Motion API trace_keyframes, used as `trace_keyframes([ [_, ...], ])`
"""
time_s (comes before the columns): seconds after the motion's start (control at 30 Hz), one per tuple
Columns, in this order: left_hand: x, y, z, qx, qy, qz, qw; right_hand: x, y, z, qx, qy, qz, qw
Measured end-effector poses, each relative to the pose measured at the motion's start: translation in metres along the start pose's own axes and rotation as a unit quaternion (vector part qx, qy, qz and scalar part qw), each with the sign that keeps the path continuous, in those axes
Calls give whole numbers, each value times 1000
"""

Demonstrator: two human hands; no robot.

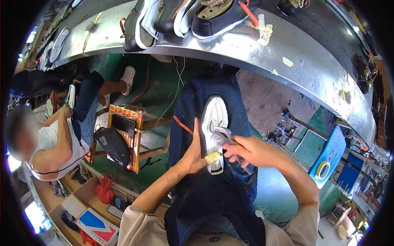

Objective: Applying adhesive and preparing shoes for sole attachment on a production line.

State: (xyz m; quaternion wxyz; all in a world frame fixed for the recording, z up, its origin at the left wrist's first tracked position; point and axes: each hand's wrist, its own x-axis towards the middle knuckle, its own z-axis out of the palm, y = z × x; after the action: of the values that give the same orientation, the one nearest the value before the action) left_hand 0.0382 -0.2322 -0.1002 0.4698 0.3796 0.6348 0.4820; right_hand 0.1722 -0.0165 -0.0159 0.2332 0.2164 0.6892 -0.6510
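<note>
A shoe (216,112) lies upside down along my lap, its white sole facing up and its toe pointing away from me. My left hand (193,152) grips the shoe's left side near the heel. Yellow tape (212,158) is wrapped round its thumb, which presses on the sole. In my right hand (250,151) is a grey metal tool with a curved head (221,133), its head over the middle of the sole. The fingers partly hide the tool, so whether it is pincers I cannot tell. An orange lace (183,125) sticks out left of the shoe.
A curved metal bench (242,48) with dark shoes (215,18) on it runs across the far side. At left, a seated person (61,143) works near a stool (137,158) holding a phone and a black bag. On the right, a tape roll (322,170) rests on a blue board.
</note>
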Motion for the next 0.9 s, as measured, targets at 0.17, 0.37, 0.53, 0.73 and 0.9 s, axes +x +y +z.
trace_keyframes([
  [0.17, -1, 2, -3, -72, 32, 12, 997, 13, -2, 19, -182, 86, -42, 979],
  [0.37, 22, 5, 1, -321, 108, -109, 935, 15, 7, 59, 92, 117, -1, 989],
  [0.53, 24, 4, -8, -138, 115, -42, 983, 0, 5, 42, 164, 78, 44, 982],
  [0.73, 27, 22, -5, -100, 51, -100, 989, 32, -14, 14, -413, 195, -163, 875],
  [0.9, 31, -16, 3, -141, 157, -63, 975, 10, -8, -10, -387, 309, -158, 854],
])
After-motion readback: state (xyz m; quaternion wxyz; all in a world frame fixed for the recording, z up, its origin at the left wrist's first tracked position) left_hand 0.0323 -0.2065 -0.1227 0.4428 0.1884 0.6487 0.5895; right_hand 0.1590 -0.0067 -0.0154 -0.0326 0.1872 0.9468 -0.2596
